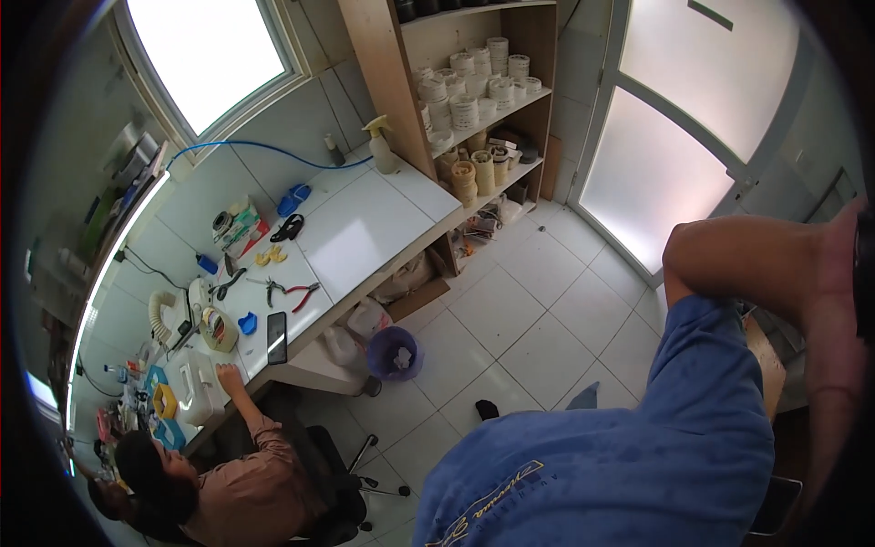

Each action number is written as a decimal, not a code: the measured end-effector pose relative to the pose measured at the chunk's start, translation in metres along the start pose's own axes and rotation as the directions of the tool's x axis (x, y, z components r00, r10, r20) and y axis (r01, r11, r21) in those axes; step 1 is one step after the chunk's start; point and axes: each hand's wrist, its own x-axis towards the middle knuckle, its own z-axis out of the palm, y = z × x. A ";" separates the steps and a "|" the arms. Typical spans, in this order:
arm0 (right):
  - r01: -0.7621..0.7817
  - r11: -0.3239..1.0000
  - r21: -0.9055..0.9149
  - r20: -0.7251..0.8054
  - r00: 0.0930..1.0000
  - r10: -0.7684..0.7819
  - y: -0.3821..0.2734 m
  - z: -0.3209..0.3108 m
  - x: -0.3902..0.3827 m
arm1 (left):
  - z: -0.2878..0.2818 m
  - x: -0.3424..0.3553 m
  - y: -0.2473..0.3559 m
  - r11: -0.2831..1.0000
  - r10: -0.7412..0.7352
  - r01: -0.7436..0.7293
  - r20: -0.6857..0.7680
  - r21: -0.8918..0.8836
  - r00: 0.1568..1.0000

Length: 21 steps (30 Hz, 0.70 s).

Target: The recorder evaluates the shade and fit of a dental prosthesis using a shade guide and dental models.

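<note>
My right arm, in a blue short sleeve, is bent up at the right side. Its hand [848, 255] lies very close to the camera at the right rim, where the picture cuts off the fingers. I cannot tell whether it is open or closed, or what it touches. Below it, a blurred stretch of skin runs down the rim, and whose limb it is cannot be made out. My left hand is out of the picture. The blue shirt [602, 474] fills the lower right, with a dark shoe [488, 409] beyond it.
At left, a co-worker sits at a white tiled bench [365, 223], one hand [229, 374] beside a pale box. Pliers [299, 294], a phone [277, 337] and a spray bottle [383, 150] lie or stand there. Beyond are a purple bin [394, 351], a shelf of white moulds [465, 112] and a frosted door [674, 173].
</note>
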 end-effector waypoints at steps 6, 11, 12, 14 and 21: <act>0.116 0.974 0.192 -0.206 0.976 -0.076 0.039 0.249 -0.025 | -0.090 -0.042 0.048 0.960 -0.082 0.113 -0.129 0.255 0.988; -0.081 0.969 0.235 -0.124 0.986 0.113 0.013 0.284 -0.077 | -0.156 -0.050 0.056 0.896 -0.161 0.224 -0.189 0.383 0.969; -0.218 0.936 0.276 -0.178 0.945 0.273 0.001 0.304 -0.097 | -0.168 -0.053 0.060 0.874 -0.171 0.246 -0.209 0.419 0.963; -0.488 0.812 0.319 -0.215 0.797 0.564 -0.028 0.342 -0.127 | -0.187 -0.061 0.072 0.822 -0.189 0.294 -0.254 0.488 0.949; -0.857 0.125 0.501 0.373 0.344 0.862 -0.172 0.436 -0.190 | -0.248 -0.087 0.089 0.635 -0.225 0.421 -0.366 0.648 0.903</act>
